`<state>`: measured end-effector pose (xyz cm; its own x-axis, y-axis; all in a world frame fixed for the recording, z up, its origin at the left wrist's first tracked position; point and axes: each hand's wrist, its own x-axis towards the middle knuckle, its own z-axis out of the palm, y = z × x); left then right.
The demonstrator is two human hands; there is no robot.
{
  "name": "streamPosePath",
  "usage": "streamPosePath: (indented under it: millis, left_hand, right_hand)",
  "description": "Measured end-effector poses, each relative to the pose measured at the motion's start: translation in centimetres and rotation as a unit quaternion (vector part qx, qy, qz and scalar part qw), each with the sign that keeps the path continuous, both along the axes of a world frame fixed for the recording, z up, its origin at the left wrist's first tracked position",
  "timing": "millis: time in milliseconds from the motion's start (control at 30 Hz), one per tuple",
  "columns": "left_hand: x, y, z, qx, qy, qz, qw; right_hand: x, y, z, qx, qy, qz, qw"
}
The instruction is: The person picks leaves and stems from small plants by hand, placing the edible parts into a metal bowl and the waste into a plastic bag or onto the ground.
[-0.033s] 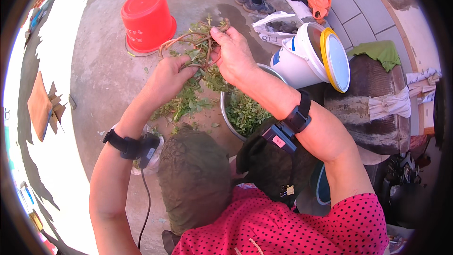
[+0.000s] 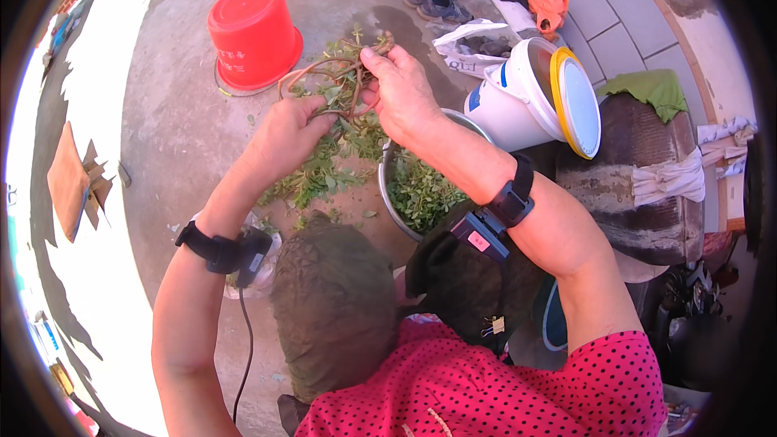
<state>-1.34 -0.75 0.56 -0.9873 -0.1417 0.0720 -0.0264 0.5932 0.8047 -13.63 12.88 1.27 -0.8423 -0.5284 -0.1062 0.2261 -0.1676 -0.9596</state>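
Observation:
A tangled bunch of leafy green stems with reddish-brown stalks is held up between both hands. My left hand pinches stems at the bunch's left side, thumb pressed against the fingers. My right hand grips the stalks at the upper right, thumb up and fingers curled round them. Below the right wrist, a metal basin holds plucked green leaves. More loose greens lie on the ground under the bunch, partly hidden by the left hand.
An upturned red bucket stands beyond my left hand. To the right are a white bucket with a yellow-rimmed lid, a white plastic bag and dark shoes. A flattened cardboard piece lies far left; my knee is close in front.
Both hands keep their grip on the stems and have barely moved. The tangled stalks between them have shifted slightly.

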Motion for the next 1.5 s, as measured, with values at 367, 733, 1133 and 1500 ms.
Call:
streamPosePath:
  millis: [367, 733, 1133, 1500]
  left_hand:
    - [2.4, -3.1, -2.4, 0.437, -0.056, 0.174, 0.881]
    - [6.2, -4.9, -1.7, 0.532, -0.019, 0.155, 0.832]
    - [4.4, 0.9, -0.8, 0.385, -0.026, 0.012, 0.923]
    - [6.9, 0.5, -2.7, 0.416, -0.164, 0.008, 0.894]
  right_hand:
    - [0.1, 0.3, 2.1, -0.054, -0.033, -0.012, 0.998]
    - [-1.7, 0.9, 1.7, -0.077, -0.103, -0.011, 0.992]
    - [1.5, -0.8, 3.0, -0.137, -0.308, 0.083, 0.938]
    - [1.7, 0.1, -0.2, -0.076, -0.303, -0.003, 0.950]
